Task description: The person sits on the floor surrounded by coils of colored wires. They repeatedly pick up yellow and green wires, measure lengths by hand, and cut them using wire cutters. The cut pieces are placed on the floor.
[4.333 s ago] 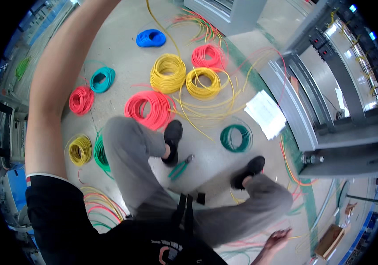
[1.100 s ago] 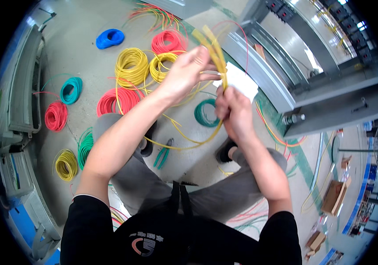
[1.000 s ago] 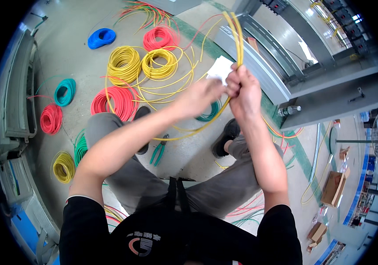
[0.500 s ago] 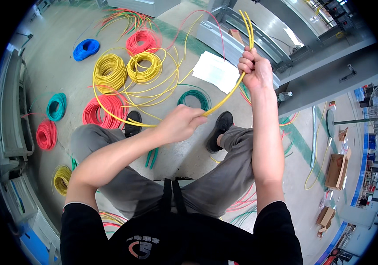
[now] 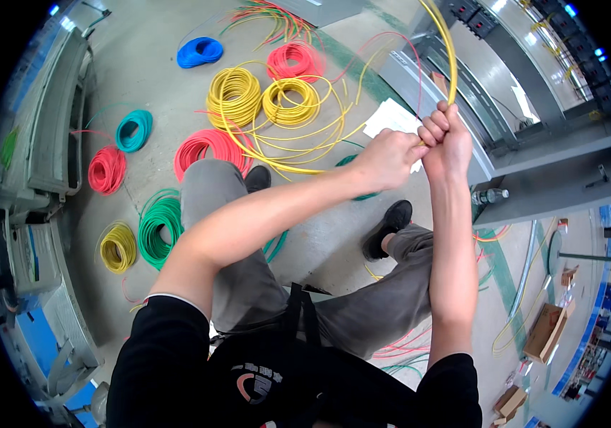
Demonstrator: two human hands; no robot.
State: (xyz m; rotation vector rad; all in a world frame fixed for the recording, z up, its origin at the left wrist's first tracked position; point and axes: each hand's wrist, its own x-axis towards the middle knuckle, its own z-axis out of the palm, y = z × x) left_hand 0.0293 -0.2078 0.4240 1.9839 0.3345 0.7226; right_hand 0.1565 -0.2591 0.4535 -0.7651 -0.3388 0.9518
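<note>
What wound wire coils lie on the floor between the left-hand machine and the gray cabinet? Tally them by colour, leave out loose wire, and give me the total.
Blue coil: 1
Red coils: 3
Yellow coils: 3
Green or teal coils: 3, one mostly hidden
Total: 10

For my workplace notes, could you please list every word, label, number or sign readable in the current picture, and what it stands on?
Black shirt: pale characters above a curved emblem on the chest; printed wording is not copied here.
White papers: any print is too small to read.
Grey metal frame: tiny label near its end, too small to read.
</note>
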